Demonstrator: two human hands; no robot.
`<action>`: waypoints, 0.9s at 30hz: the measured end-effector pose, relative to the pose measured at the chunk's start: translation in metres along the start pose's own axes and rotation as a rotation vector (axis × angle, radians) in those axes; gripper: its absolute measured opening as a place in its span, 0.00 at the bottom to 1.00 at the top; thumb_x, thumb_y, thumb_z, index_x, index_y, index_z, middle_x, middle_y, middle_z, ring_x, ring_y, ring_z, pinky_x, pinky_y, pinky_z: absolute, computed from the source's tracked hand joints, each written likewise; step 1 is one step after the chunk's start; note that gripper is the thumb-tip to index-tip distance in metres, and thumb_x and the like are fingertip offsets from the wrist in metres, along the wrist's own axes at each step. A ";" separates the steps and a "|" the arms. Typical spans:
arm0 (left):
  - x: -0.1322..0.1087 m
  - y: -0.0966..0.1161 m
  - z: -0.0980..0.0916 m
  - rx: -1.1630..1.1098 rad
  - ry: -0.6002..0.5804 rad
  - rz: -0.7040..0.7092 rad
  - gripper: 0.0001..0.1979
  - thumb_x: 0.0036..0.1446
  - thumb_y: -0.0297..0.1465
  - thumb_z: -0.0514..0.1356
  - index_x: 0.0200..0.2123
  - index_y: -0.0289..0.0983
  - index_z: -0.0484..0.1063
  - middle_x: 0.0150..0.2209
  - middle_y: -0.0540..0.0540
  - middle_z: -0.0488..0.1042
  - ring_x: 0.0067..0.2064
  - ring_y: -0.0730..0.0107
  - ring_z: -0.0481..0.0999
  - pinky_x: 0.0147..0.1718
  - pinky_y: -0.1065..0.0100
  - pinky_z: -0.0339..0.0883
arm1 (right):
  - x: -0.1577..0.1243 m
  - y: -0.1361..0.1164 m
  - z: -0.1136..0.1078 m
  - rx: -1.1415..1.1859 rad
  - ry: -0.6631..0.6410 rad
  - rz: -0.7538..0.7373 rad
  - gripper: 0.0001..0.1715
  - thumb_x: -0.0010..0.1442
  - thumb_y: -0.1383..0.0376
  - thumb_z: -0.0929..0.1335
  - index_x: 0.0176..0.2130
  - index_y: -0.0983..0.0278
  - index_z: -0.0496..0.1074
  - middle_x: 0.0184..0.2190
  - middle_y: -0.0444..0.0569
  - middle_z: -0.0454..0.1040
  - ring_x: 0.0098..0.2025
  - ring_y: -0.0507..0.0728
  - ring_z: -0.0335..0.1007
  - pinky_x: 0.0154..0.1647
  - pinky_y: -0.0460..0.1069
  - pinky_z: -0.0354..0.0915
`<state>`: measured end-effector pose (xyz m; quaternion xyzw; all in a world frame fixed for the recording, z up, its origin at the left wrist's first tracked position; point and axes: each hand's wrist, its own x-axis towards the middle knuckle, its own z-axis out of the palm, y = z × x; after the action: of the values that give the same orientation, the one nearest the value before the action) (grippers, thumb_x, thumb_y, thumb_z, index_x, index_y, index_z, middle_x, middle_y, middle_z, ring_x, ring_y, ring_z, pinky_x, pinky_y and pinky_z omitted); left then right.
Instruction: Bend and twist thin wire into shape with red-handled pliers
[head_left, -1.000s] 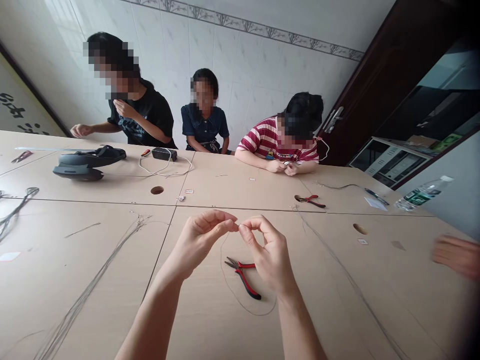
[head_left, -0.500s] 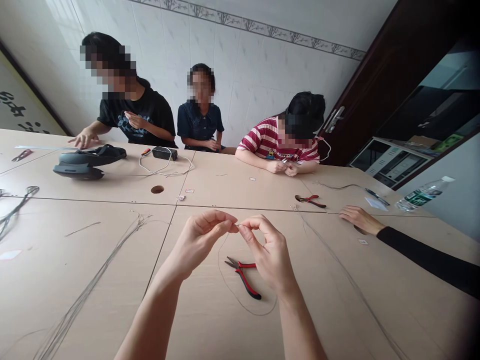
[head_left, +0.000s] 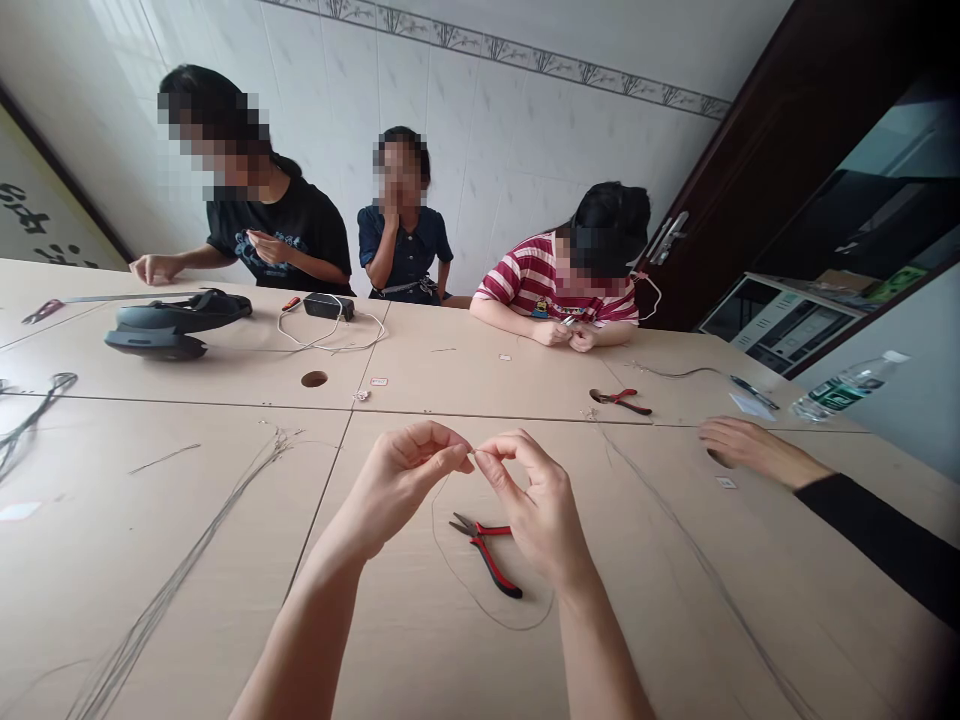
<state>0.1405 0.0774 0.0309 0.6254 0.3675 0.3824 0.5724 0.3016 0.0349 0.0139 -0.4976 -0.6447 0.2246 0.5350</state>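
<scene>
My left hand and my right hand meet fingertip to fingertip above the table, each pinching a thin wire. The wire hangs down from the fingers in a loose loop, and its pinched part is mostly hidden. Red-and-black pliers lie with jaws apart below my hands, one handle partly behind my right hand. To the left rests a bundle of long wires; on the right, more long wires run toward the front edge.
A black headset, a black adapter with white cable and a second pair of pliers lie farther back. Three people sit across the table. At the right, another person's hand rests near a bottle.
My hands have barely moved; the wire loop has shifted slightly left. The other person's hand at the right moved rightward. The middle person raised a hand to the face.
</scene>
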 end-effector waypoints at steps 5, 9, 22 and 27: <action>0.000 -0.002 0.000 0.036 0.009 -0.013 0.11 0.60 0.40 0.60 0.33 0.38 0.74 0.33 0.49 0.77 0.38 0.69 0.73 0.40 0.68 0.63 | 0.000 0.001 0.001 -0.007 0.010 0.011 0.07 0.66 0.65 0.65 0.34 0.60 0.69 0.32 0.42 0.72 0.37 0.52 0.68 0.41 0.46 0.64; 0.000 -0.001 0.002 0.072 0.026 -0.022 0.12 0.60 0.41 0.59 0.31 0.38 0.73 0.32 0.49 0.77 0.36 0.69 0.72 0.37 0.68 0.63 | 0.001 0.002 0.001 -0.007 0.042 0.030 0.07 0.65 0.63 0.66 0.34 0.60 0.70 0.32 0.43 0.72 0.37 0.52 0.69 0.41 0.47 0.65; 0.001 -0.003 0.002 0.022 0.067 -0.052 0.13 0.59 0.42 0.59 0.35 0.38 0.75 0.39 0.46 0.79 0.43 0.63 0.75 0.41 0.66 0.65 | 0.000 0.004 0.008 0.036 0.057 0.136 0.08 0.63 0.59 0.67 0.39 0.61 0.73 0.37 0.47 0.77 0.40 0.55 0.73 0.46 0.51 0.68; 0.001 -0.001 0.002 0.042 0.053 -0.068 0.13 0.59 0.42 0.60 0.34 0.37 0.75 0.35 0.47 0.78 0.40 0.66 0.74 0.38 0.68 0.64 | 0.000 0.002 0.006 0.060 0.047 0.152 0.07 0.64 0.60 0.67 0.37 0.61 0.73 0.36 0.46 0.77 0.40 0.54 0.73 0.44 0.49 0.68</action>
<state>0.1431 0.0770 0.0297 0.6141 0.4115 0.3715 0.5617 0.2970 0.0370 0.0099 -0.5341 -0.5851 0.2721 0.5462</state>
